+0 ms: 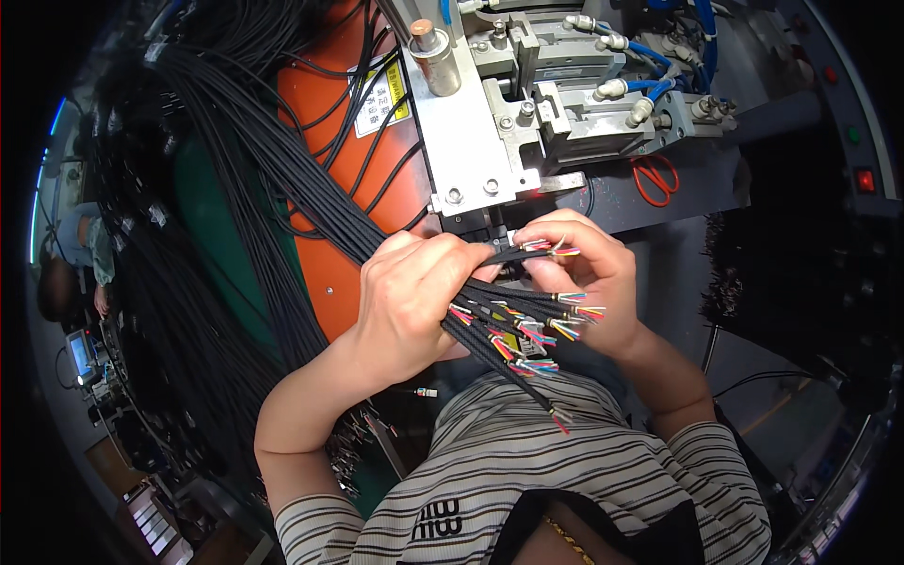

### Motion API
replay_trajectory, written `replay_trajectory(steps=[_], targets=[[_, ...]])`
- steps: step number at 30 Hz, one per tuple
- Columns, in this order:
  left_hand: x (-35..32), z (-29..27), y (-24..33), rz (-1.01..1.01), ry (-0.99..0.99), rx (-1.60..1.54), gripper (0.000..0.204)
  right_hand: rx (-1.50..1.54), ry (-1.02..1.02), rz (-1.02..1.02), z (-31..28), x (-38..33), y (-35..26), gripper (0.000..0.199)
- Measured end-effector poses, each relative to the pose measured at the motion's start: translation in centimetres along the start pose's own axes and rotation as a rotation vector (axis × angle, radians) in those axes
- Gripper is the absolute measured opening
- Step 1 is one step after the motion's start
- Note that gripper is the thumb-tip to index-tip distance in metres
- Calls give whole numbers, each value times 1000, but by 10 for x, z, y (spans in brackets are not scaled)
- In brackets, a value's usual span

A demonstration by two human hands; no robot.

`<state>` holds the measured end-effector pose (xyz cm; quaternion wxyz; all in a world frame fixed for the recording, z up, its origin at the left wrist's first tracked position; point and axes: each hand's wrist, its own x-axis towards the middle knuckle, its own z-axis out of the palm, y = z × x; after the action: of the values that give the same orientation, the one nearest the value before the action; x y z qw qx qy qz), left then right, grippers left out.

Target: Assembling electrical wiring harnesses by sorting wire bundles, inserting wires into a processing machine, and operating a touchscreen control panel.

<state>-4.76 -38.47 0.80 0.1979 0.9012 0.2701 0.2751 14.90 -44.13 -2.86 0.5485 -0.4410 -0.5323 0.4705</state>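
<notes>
My left hand (410, 292) is closed round a thick bundle of black braided cables (325, 212), which runs in from the upper left. Past its fingers the cable ends fan out to the right and down, each with short stripped wires (532, 334) in red, white, blue and yellow. My right hand (603, 278) has its thumb and index finger on the coloured wires (563, 251) of one cable, lifted apart from the others. Both hands are just in front of a metal machine fixture (480, 151); part of its small lower tooling is hidden behind the fingers.
Pneumatic cylinders (589, 122) with blue hoses stand at the upper right. Red-handled scissors (654, 179) lie on the grey bench beside them. More black cables (141, 282) hang on the left over an orange surface (358, 179). Another person (85, 250) is at the far left.
</notes>
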Motion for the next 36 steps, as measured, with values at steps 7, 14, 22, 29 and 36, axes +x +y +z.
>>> replay_trajectory(steps=[7, 14, 22, 29, 36], targets=[[1, -1, 0, 58, 7, -11, 42, 653, -177, 499, -18, 10, -7, 15], [2, 2, 7, 193, -19, 223, 43, 456, -249, 613, -28, 25, -13, 9], [5, 13, 7, 171, 99, 119, 33, 747, -243, 663, -27, 18, -3, 13], [7, 12, 4, 53, 75, 25, 23, 320, -114, 158, 1, 0, -7, 36], [7, 13, 4, 37, 131, 16, 17, -271, 10, -291, 6, -4, 2, 37]])
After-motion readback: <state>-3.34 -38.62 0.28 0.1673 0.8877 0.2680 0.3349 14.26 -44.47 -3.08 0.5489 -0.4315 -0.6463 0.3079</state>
